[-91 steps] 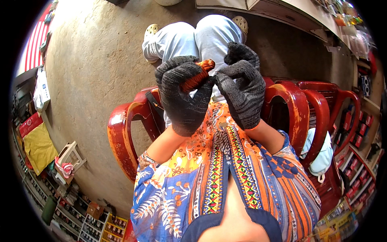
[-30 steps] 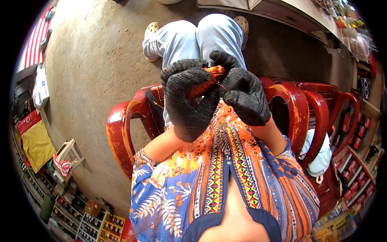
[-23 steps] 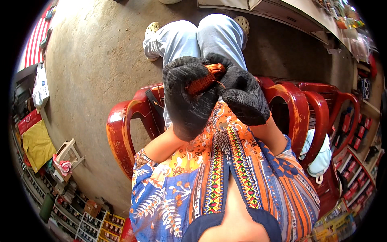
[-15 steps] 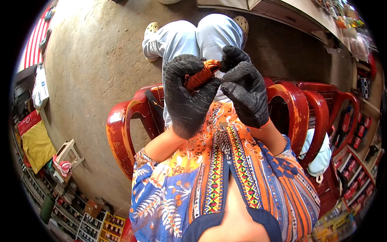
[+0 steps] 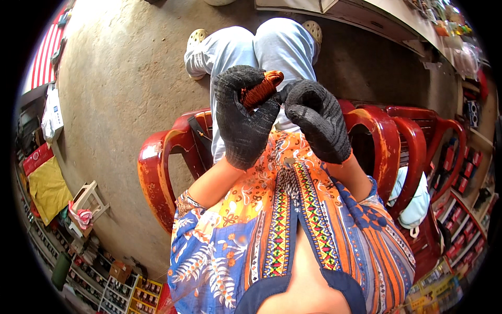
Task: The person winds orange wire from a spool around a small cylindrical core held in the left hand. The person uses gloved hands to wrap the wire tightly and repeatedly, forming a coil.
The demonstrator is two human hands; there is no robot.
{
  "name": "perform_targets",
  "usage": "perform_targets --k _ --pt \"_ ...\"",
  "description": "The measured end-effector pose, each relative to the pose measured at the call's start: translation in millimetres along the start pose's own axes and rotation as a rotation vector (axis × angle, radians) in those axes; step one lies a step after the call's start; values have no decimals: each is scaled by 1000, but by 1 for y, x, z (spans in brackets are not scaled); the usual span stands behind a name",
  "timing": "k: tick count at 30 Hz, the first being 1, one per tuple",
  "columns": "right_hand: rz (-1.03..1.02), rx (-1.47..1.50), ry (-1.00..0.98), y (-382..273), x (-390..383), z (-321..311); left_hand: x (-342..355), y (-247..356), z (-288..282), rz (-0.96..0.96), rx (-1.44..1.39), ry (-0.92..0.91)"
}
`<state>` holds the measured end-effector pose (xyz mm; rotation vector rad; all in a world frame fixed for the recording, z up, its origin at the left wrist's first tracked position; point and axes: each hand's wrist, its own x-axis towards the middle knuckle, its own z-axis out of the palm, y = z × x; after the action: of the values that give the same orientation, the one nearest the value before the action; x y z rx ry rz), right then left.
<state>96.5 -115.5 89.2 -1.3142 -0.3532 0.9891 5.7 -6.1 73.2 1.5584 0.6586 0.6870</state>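
Observation:
My left hand [image 5: 243,123], in a black knit glove, is closed around an oblong bundle of orange-copper strand [image 5: 258,92], whose looped end pokes out at the upper right. My right hand [image 5: 316,118], gloved the same way, is curled just to the right of the bundle, its fingertips close against it and my left hand's thumb; what its fingers pinch is hidden. Both hands are held over my lap, above my light blue trousers [image 5: 282,44] and patterned orange-and-blue top [image 5: 235,220].
I sit in a red chair [image 5: 157,178], more red chairs [image 5: 449,131] at right, one bearing a pale cloth [image 5: 413,204]. Concrete floor [image 5: 120,104] lies around. At left are a white stool [image 5: 89,204], yellow bag [image 5: 47,188] and stocked shelves [image 5: 120,293]; a counter [image 5: 366,18] is at upper right.
Compared with a second ago, my left hand and the bundle are slightly higher and further left. My right hand's fingers have shifted and curled differently, shortly after extending upward beside the bundle.

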Motion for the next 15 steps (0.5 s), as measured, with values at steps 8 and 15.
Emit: perform_targets --k 8,15 --pt "5 16 -264 -2 12 -23 4 -6 -4 29 -18 -122" --pt "-4 122 58 2 6 -9 0 -8 1 -52 -52 -20"
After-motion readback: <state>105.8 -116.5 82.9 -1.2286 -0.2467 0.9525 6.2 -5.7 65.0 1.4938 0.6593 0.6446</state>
